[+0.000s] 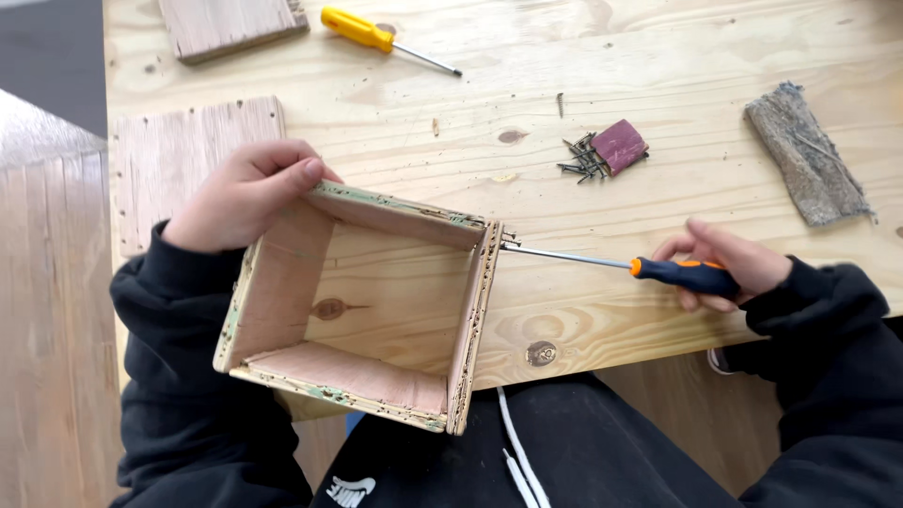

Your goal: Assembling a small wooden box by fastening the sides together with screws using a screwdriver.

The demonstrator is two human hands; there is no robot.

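Observation:
An open wooden box frame [470,320] of four worn plywood walls lies on the near edge of the pine table [602,94], partly overhanging my lap. My left hand [246,193] grips its far left corner, thumb over the rim. My right hand [729,265] holds a black and orange screwdriver [682,274]. Its long shaft runs left, and the tip meets a screw at the frame's far right corner.
A yellow screwdriver [362,28] lies at the back. A pile of dark screws [583,158] sits by a maroon block [618,146]. A grey rough strip [807,155] rests at right. Two plywood panels [193,155] lie at left and back left.

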